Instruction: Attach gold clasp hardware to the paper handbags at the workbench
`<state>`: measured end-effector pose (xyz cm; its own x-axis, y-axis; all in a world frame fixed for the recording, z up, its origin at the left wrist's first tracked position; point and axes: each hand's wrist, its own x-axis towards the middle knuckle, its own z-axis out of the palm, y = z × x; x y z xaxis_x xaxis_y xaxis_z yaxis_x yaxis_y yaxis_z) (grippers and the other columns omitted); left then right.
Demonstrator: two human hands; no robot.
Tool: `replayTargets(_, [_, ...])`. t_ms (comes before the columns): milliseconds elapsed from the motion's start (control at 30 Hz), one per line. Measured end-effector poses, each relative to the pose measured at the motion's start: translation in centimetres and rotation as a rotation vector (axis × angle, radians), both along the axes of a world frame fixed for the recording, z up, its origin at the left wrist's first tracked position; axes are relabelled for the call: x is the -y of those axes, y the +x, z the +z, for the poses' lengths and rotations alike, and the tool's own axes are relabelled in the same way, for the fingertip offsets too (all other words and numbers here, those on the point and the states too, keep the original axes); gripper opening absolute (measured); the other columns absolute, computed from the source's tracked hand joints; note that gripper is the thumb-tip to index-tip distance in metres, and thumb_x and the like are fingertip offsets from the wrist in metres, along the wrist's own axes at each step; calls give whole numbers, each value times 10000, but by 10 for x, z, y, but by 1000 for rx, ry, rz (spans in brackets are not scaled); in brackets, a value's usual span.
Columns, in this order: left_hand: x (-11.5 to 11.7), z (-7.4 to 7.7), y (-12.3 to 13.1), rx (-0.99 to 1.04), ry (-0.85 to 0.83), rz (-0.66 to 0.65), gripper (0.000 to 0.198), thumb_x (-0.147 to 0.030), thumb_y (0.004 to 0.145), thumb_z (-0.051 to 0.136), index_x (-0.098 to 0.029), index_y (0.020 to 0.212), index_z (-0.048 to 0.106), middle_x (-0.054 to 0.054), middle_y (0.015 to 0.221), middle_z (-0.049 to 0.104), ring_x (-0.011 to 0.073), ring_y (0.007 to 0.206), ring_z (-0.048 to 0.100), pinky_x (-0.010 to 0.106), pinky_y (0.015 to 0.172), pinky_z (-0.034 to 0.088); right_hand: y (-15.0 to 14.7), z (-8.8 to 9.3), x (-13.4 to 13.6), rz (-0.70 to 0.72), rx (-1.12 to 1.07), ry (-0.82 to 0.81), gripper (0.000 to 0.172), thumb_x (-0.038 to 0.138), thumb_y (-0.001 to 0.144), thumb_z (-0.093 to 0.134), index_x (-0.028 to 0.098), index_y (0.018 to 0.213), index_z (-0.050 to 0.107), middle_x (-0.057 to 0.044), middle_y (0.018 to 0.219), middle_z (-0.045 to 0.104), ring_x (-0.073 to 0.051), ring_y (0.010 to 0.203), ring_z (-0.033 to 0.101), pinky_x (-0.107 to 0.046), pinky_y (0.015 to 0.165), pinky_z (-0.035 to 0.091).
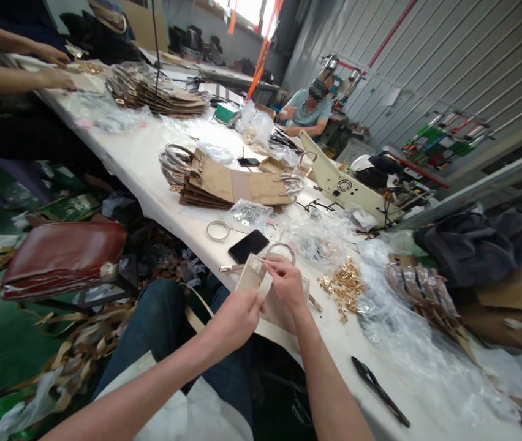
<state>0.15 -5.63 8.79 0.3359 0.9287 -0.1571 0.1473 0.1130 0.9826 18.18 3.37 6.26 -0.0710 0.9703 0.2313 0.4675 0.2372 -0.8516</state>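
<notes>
My left hand (236, 317) is closed in a pinch on a narrow cream strap (264, 285) that runs up from the fingers. My right hand (287, 283) is also closed, gripping the top edge of a small cream bag piece (248, 277) where the strap meets it. The piece lies at the near edge of the white table (151, 165), over my lap. A round handle ring (283, 247) shows just behind my right hand. A black phone (248, 245) lies a little beyond the piece.
A heap of gold metal fittings (344, 288) lies right of my hands. Stacks of tan bags (233, 184) sit further up the table. Black pliers (379, 391) lie near right. A loose ring (217, 230), plastic wrap (408, 331), and other people's hands (54, 78) are about.
</notes>
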Motion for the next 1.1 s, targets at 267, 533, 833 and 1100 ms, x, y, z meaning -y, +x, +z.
replayTargets(267, [4,12,-25,-297,166,-109,253,-212,1011,478,-227,854,675,14,674,675,187,620,606,289,628,335,33,25,64,85,-420,-325,605,736,1017,657,194,1207,848,-150,1198,800,-284,1013,757,-430,909,642])
replayTargets(533, [7,7,0,-175,123,-218,259,-297,1035,551,-203,901,752,58,890,782,236,853,717,307,780,484,45,36,109,-96,-222,-227,265,489,930,872,227,970,864,-54,931,795,-223,856,719,-331,801,583])
replayTargets(833, [3,16,30,-78,132,-321,344,-318,1095,465,-190,916,729,47,818,768,203,776,697,302,745,458,66,43,129,-62,-104,-239,301,486,1009,751,208,921,828,-46,878,743,-206,820,664,-306,764,528])
replayTargets(1100, [9,8,82,-125,123,-165,434,-310,1090,455,-210,683,566,46,633,652,185,616,615,297,628,398,88,23,116,-482,11,-131,372,553,962,746,194,961,840,-49,846,765,-203,726,647,-305,674,518])
